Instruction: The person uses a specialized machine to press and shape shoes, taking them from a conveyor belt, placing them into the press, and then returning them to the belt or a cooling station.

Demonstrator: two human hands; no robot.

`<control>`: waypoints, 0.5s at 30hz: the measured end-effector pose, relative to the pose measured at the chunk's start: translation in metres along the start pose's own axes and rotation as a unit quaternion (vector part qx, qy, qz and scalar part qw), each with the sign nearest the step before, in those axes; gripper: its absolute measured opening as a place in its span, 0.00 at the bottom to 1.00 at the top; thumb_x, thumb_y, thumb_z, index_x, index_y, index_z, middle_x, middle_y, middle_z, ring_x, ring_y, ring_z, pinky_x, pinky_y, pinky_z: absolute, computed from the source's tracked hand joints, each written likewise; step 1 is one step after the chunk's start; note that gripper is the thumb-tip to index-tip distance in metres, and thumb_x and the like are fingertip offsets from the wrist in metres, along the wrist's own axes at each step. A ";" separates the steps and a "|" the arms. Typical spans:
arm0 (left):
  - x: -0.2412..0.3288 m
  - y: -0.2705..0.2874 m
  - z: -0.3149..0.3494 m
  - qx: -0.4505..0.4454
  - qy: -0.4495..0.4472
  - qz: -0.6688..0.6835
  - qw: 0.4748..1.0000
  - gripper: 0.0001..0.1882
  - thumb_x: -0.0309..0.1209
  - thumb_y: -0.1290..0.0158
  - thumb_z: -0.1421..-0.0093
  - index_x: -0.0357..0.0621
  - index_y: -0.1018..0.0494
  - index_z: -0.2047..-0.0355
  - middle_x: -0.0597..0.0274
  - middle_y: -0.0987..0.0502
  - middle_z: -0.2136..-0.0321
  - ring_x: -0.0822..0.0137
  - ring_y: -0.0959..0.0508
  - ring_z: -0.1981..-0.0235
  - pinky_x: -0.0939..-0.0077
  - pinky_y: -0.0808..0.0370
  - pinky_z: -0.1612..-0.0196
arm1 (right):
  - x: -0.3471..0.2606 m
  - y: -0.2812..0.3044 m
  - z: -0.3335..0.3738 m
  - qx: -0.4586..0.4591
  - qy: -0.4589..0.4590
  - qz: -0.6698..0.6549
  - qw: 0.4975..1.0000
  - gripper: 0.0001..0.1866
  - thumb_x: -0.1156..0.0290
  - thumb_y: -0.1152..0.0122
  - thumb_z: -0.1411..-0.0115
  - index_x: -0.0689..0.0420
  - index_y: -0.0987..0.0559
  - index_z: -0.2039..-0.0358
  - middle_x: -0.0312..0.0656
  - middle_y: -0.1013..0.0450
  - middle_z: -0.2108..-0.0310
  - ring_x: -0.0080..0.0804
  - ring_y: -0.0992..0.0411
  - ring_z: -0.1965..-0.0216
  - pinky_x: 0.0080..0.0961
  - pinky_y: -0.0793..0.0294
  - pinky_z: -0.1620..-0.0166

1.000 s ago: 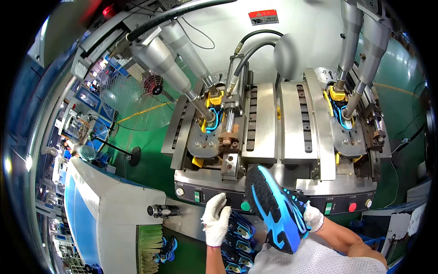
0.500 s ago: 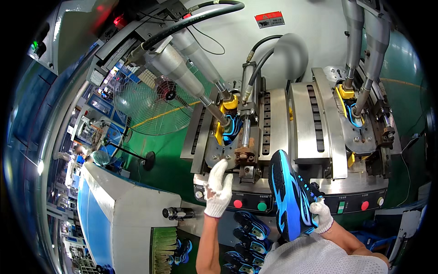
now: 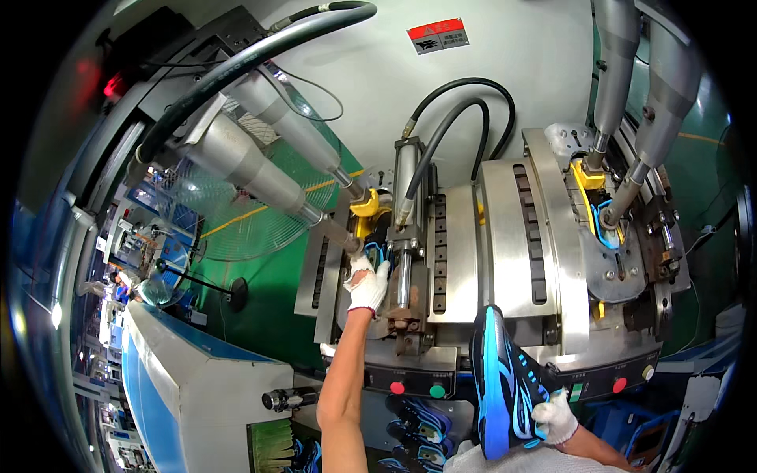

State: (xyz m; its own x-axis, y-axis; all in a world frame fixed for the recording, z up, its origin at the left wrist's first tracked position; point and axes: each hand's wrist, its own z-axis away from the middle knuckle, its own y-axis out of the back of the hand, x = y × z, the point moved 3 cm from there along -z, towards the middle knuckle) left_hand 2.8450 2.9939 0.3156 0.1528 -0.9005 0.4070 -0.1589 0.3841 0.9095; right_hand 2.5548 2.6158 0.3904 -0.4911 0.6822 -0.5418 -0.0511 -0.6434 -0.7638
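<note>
My right hand (image 3: 556, 418), in a white knit glove, grips a black and blue sneaker (image 3: 505, 386) upright, its blue sole turned left. My left hand (image 3: 367, 285), gloved too, is at the near end of another black and blue shoe (image 3: 375, 254) in the left press station. Its thumb and fingers are apart; the fingertips are partly hidden at the shoe. Above that shoe come down metal press rods (image 3: 335, 232) and a yellow pad (image 3: 365, 205). A third shoe (image 3: 607, 229) sits in the right station under similar rods.
Red (image 3: 397, 388) and green (image 3: 437, 391) buttons line the front panel. Several more sneakers (image 3: 418, 426) lie below it. A black cylinder (image 3: 288, 399) juts out by the white and blue machine (image 3: 205, 386) at left. A large fan (image 3: 236, 205) stands behind.
My left hand has moved forward from above the front edge to the shoe in the left station. The sneaker in my right hand is slightly lower in view. The view has shifted.
</note>
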 end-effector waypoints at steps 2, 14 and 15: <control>-0.032 -0.020 -0.031 -0.002 0.026 -0.075 0.997 0.53 0.55 0.44 0.37 0.35 0.55 0.25 0.35 0.33 0.34 0.39 0.28 0.37 0.46 0.35 0.35 | 0.003 0.011 0.004 -0.009 -0.007 0.032 0.999 0.40 0.78 0.34 0.45 0.64 0.37 0.32 0.50 0.23 0.46 0.33 0.20 0.58 0.30 0.16 0.58; 0.005 0.080 -0.039 0.023 0.074 0.037 0.996 0.44 0.55 0.38 0.43 0.39 0.38 0.35 0.34 0.24 0.45 0.38 0.24 0.42 0.51 0.27 0.41 | 0.004 -0.030 -0.020 0.081 -0.033 0.019 0.996 0.40 0.79 0.35 0.46 0.66 0.37 0.32 0.53 0.24 0.46 0.43 0.18 0.54 0.38 0.13 0.54; 0.008 0.100 -0.016 0.043 0.075 0.061 0.994 0.43 0.53 0.37 0.43 0.40 0.37 0.36 0.35 0.23 0.46 0.39 0.23 0.43 0.53 0.28 0.40 | 0.005 -0.034 -0.023 0.075 -0.037 0.031 0.996 0.39 0.79 0.35 0.46 0.66 0.37 0.33 0.53 0.24 0.46 0.43 0.18 0.54 0.38 0.13 0.54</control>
State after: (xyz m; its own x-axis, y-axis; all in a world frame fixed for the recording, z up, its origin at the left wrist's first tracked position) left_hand 2.8460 3.0287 0.4112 0.2701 -0.8053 0.5277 -0.2662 0.4643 0.8447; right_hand 2.5738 2.6493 0.4052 -0.5597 0.6160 -0.5544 -0.1462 -0.7319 -0.6656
